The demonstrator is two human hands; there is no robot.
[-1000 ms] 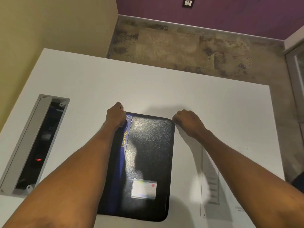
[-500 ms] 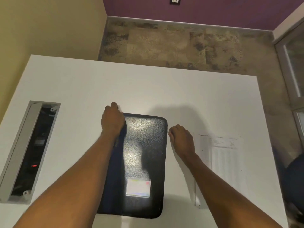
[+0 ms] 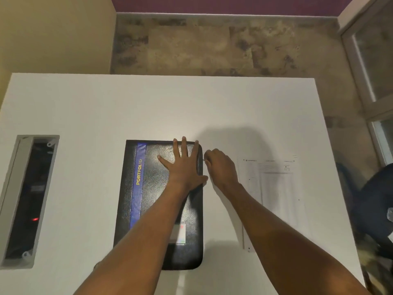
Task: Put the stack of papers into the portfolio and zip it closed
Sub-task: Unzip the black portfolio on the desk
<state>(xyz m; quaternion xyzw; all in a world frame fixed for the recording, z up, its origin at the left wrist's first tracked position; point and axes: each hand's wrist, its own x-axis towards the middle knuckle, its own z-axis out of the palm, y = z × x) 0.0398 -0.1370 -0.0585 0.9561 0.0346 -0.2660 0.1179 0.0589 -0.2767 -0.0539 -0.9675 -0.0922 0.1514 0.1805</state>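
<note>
Papers (image 3: 276, 188) lie flat on the white table (image 3: 148, 107), to the right of the black portfolio (image 3: 153, 201) and well clear of it, with my right forearm crossing over their near left corner. I see the portfolio lying closed near the middle of the table, its blue spine band with yellow lettering on the left and a small card window low on the cover, half hidden under my left forearm. Off to the far left a grey cable tray (image 3: 27, 201) is sunk into the tabletop, a small red light glowing inside it. A dark rounded shape sits beyond the table's right edge; I cannot tell what it is.

My left hand (image 3: 182, 167) rests palm down on the upper right part of the cover, fingers spread wide, the tips reaching the far edge. My right hand (image 3: 221, 167) is curled just beside the portfolio's right edge near the top corner, fingertips bunched on a thin metal piece (image 3: 204, 160) that looks like the zip pull; the grip itself is too small to make out clearly.
</note>
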